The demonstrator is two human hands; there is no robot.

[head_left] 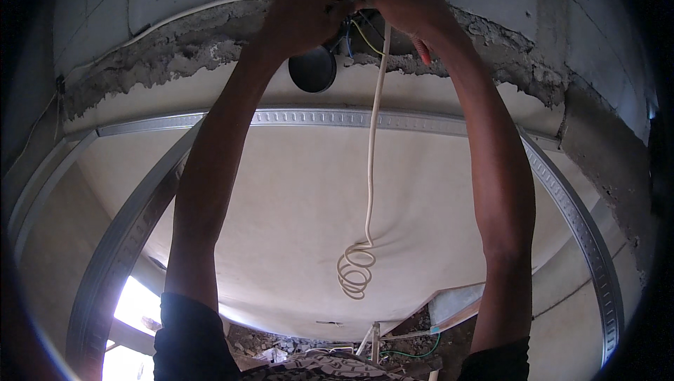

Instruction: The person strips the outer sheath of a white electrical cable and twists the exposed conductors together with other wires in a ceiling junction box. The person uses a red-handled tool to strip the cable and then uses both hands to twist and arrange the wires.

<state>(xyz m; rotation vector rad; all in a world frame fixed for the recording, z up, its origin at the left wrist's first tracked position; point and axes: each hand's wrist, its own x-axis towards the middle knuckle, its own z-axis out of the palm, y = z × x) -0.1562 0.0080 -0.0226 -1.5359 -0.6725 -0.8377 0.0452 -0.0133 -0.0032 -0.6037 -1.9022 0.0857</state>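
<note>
Both my arms reach up to a rough gap high on the wall. My left hand [309, 12] is closed, its fingertips pinched together at a bunch of thin wires. Close beside it, my right hand [407, 2] is curled closed around a tool with a red handle [421, 51]; its kind is hidden by the hand. Below the fingers show a yellow-green wire [366, 38] and a blue wire [349, 44]. A black round cover [312, 70] hangs under my left hand. From beside my right hand a cream cable [372, 156] drops down, ending in a loose coil [355, 272].
A perforated metal channel [351, 118] crosses the wall below the gap, and more metal channels [126, 240] curve along both sides. Another pale cable [182, 14] runs along the upper left. Rubble [281, 346] and a green wire [421, 354] lie far below.
</note>
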